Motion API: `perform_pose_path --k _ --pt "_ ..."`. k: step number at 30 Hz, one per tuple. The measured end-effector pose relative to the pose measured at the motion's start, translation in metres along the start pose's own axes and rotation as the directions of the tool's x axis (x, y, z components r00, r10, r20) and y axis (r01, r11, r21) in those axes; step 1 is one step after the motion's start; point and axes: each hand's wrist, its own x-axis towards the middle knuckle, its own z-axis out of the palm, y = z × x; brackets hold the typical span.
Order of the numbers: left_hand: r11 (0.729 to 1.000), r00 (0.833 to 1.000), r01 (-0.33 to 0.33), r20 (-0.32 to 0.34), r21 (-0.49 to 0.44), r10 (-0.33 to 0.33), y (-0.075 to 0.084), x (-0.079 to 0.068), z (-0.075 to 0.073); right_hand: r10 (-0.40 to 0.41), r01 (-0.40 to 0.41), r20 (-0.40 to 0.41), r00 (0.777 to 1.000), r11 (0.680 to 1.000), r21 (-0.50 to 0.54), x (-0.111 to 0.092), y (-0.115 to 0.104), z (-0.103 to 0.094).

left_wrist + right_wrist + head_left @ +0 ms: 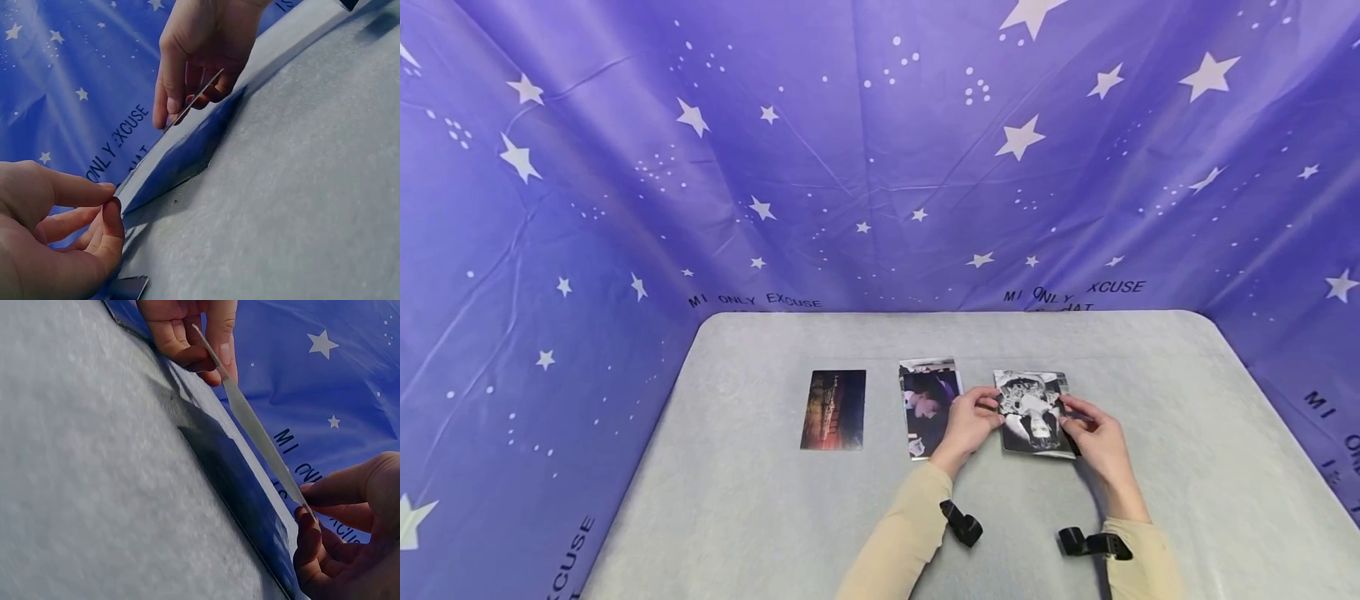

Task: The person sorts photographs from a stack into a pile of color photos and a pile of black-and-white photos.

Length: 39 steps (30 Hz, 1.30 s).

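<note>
A black-and-white photo print (1033, 417) is held by its two sides, a little above the table on the right of the head view. My left hand (967, 427) pinches its left edge between thumb and fingers. On the opposite edge, the thumb and fingers of my right hand (1099, 442) pinch it too. Seen nearly edge-on in the right wrist view, the raised print (259, 434) is tilted. Beneath it lies another print (240, 475) with a dark bluish, shiny surface. Just left of my left hand is a small overlapping pile of prints (927, 408), partly covered by that hand.
Farther left, a dark sunset-toned print (833, 410) lies alone on the grey table (737, 517). A purple-blue curtain (865, 167) with white stars hangs behind and on both sides. Black wrist-worn devices (961, 523) are on both sleeves.
</note>
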Motion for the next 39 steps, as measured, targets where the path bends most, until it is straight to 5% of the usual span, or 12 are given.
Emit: perform_pose_path --k 15,22,31,39 --pt "0.996 0.998 0.056 0.017 0.067 -0.057 0.001 0.004 0.015 0.011 -0.017 -0.03 0.999 0.981 -0.193 0.005 0.009 -0.006" --pt "0.994 0.998 0.031 0.046 0.105 -0.036 -0.003 0.003 0.014 0.02 -0.01 0.033 0.999 0.964 -0.266 0.009 0.009 -0.009" --pt "0.996 0.993 0.04 0.109 0.079 -0.049 -0.004 0.005 0.014 0.0 0.029 0.101 0.995 0.958 -0.287 0.009 0.006 -0.014" --pt "0.993 0.992 0.01 0.125 0.119 -0.025 -0.003 0.004 0.013 -0.045 0.062 0.07 0.997 0.963 -0.264 0.009 0.007 -0.016"
